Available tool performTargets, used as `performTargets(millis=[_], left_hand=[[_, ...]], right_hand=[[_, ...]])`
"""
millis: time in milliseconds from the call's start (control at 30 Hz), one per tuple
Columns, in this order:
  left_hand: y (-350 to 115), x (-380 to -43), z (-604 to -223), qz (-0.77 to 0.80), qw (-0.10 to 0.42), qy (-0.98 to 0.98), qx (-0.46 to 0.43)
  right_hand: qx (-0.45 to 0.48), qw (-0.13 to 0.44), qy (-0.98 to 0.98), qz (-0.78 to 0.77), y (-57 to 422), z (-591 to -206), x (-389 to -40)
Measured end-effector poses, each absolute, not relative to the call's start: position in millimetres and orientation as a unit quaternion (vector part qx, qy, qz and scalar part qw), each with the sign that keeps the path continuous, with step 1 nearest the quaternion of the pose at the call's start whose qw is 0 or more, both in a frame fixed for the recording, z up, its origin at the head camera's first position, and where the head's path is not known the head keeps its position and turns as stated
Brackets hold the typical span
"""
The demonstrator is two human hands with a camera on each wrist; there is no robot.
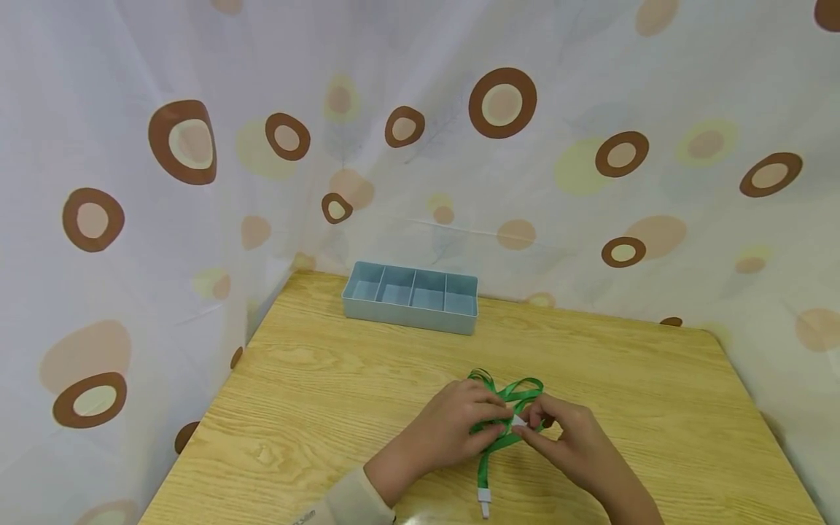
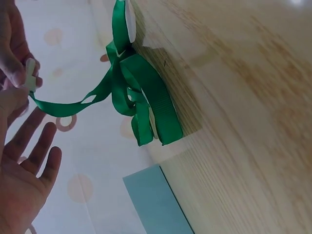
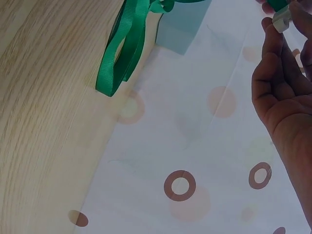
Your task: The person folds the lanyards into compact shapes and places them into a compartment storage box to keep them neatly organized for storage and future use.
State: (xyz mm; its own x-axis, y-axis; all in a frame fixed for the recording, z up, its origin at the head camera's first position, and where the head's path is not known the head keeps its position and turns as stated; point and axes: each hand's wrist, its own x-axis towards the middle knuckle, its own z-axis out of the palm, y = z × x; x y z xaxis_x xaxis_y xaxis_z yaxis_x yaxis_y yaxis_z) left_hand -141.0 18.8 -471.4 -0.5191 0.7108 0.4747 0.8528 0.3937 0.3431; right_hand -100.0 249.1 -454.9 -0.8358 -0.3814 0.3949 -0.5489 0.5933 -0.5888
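A green ribbon lanyard (image 1: 483, 470) lies in loose loops on the table between the hands. One white plastic end clip (image 1: 484, 498) rests near the table's front. The right hand (image 1: 577, 437) pinches another white plastic piece (image 3: 282, 20) of the lanyard between thumb and fingertips. Close beside it, the left hand (image 1: 453, 423) holds the ribbon by that piece with thumb and forefinger; its other fingers spread loosely in the left wrist view. From the pinched piece the ribbon runs to the looped bundle (image 2: 153, 92). The hands partly cover the bundle in the head view.
A pale blue tray (image 1: 407, 316) with several compartments stands at the back of the wooden table (image 1: 295, 379). A white curtain (image 1: 420, 182) with brown and beige spots hangs behind the table and along its sides.
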Motion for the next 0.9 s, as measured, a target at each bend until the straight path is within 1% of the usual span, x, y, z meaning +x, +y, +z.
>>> performTargets(millis=[167,333,633,900], left_hand=[[18.4,-141.0,-471.3,-0.265,0.154,-0.821,-0.482],[18.5,-141.3,-471.9,-0.269,0.166,-0.815,-0.486],[19.0,-141.3,-468.2,-0.273,0.172,-0.807,-0.494],[19.3,-140.9,-466.5,-0.268,0.171,-0.81,-0.494]], right_hand=[[0.279,0.11,-0.875,0.381,247.4,-455.3,-100.6],[0.29,0.11,-0.868,0.387,245.6,-456.2,-102.0],[0.292,0.074,-0.866,0.399,244.4,-454.5,-102.6],[0.278,0.086,-0.875,0.387,242.6,-455.6,-103.2]])
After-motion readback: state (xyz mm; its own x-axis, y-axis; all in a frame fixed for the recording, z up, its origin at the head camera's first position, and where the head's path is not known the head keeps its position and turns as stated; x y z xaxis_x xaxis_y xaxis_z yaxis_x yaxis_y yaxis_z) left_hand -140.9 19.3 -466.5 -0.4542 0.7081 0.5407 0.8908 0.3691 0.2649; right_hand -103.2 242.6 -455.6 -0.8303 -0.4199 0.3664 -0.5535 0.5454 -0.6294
